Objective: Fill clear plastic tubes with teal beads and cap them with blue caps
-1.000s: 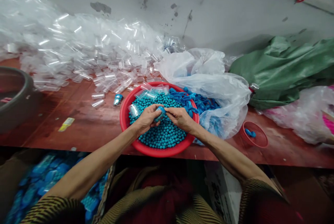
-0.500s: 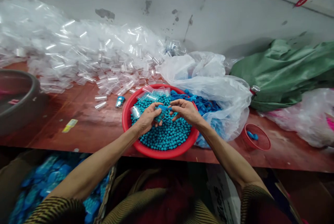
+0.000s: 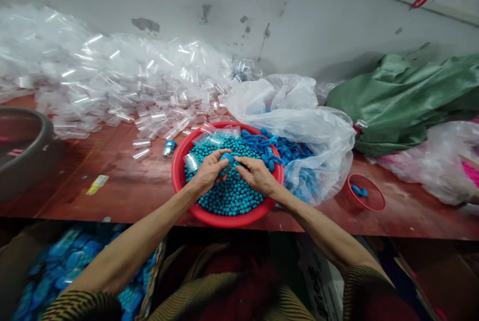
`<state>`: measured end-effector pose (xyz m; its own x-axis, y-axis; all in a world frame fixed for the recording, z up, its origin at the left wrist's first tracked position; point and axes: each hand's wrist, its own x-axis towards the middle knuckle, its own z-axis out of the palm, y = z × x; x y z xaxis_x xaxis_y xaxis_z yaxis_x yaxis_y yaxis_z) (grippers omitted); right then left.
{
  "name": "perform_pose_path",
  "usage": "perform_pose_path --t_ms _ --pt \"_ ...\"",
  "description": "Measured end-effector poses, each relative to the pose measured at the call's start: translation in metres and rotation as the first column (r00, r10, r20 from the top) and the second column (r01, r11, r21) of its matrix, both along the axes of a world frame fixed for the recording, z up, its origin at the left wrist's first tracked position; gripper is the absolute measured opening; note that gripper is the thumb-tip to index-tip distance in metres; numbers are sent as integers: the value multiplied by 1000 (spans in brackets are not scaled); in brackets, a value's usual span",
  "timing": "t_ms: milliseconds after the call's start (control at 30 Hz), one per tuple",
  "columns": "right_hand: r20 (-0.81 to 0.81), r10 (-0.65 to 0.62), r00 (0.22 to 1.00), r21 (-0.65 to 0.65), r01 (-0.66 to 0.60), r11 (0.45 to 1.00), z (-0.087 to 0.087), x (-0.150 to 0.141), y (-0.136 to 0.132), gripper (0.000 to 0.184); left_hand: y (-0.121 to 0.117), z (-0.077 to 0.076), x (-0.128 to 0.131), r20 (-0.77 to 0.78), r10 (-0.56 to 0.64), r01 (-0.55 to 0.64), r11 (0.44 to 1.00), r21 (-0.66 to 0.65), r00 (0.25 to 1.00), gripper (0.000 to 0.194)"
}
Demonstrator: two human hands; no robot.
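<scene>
Both my hands meet over a red bowl (image 3: 178,171) heaped with small teal balls (image 3: 230,196). My left hand (image 3: 207,171) is curled round a small clear tube with a blue cap (image 3: 227,160), holding it just above the balls. The fingertips of my right hand (image 3: 256,173) pinch at the tube's blue cap end. A few empty clear tubes (image 3: 209,139) lie on the balls at the bowl's far rim. Loose blue caps (image 3: 288,151) spill from an open white plastic bag beside the bowl on the right.
A big heap of clear tubes (image 3: 112,81) covers the red table's far left. A grey basin (image 3: 22,154) stands at the left edge, a small red basket (image 3: 364,192) right of the bag, a green sack (image 3: 407,99) behind it. A box of filled blue tubes (image 3: 56,266) sits below the table.
My right hand lifted off the tube half a second ago and has come back to pinch its cap end. My left hand has kept hold of the tube throughout.
</scene>
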<state>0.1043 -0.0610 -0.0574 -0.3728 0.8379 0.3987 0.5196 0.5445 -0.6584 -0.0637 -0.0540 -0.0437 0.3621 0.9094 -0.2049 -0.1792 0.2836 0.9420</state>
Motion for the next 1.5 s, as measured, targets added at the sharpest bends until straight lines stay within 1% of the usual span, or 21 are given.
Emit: perform_pose_path --t_ms 67,133,200,233,300,367,433,467,533,600,667,733,800,900,967,1100,1233,1300,1367,1433,1500 --pt "30 -19 999 25 18 1000 -6 -6 -2 32 0 0 1 -30 40 -40 999 -5 999 45" --pt "52 -18 999 22 17 1000 -6 -6 0 33 1 0 0 -55 64 -63 998 15 996 43" --pt "17 30 999 -47 -29 998 1 -1 8 30 2 0 -1 -61 60 -55 996 73 996 43" --pt "-35 59 998 -118 -63 991 6 4 13 29 3 0 -2 -60 49 -42 993 107 997 43" --pt "-193 85 978 -304 -142 942 16 15 24 28 4 -1 -4 -72 10 2 986 164 997 42" --pt "-336 44 941 -463 -206 862 24 22 33 32 4 -2 -4 -105 -41 60 980 188 994 41" --pt "-396 -15 918 -540 -220 813 28 24 36 35 3 -2 -3 -137 -70 96 977 192 988 42" --pt "-386 -37 922 -554 -199 809 28 22 36 36 2 -2 -2 -146 -67 95 976 194 987 44" --pt "-302 -60 951 -506 -107 856 27 15 30 36 1 -3 1 -156 -27 59 977 204 987 49" --pt "-160 -37 986 -368 -25 930 23 4 20 37 0 -5 4 -166 26 12 975 221 986 53" --pt "-6 6 1000 -238 -7 971 19 -6 10 44 1 -8 6 -162 77 -35 967 251 984 52" --pt "138 26 990 -194 2 981 14 -14 3 63 1 -12 7 -147 120 -74 954 290 982 46" --pt "272 -2 962 -162 48 986 12 -20 -2 79 2 -14 7 -143 148 -97 944 317 979 42" --pt "446 -72 892 -74 117 990 10 -25 -6 76 0 -14 7 -146 145 -97 951 295 979 37" --pt "508 -114 854 -6 136 991 8 -28 -7 72 -2 -12 8 -130 143 -108 963 249 981 33" --pt "512 -159 844 51 155 987 0 -37 -7 72 -5 -11 9 -132 178 -156 974 163 975 27" --pt "445 -145 884 -17 171 985 -7 -42 -2 74 1 -17 8 -171 218 -190 968 167 961 25" --pt "364 -82 928 -79 118 990 -8 -39 1 77 3 -19 7 -228 232 -177 956 236 946 25" --pt "260 19 965 -147 20 989 -7 -31 3 81 1 -16 3 -312 234 -116 928 354 921 28" --pt "164 90 982 -195 -58 979 -6 -20 4 86 -6 -7 -8 -400 258 -49 885 464 880 32" --pt "103 90 991 -204 -67 977 -6 -7 5 81 -15 4 -27 -451 341 -62 847 528 825 33"
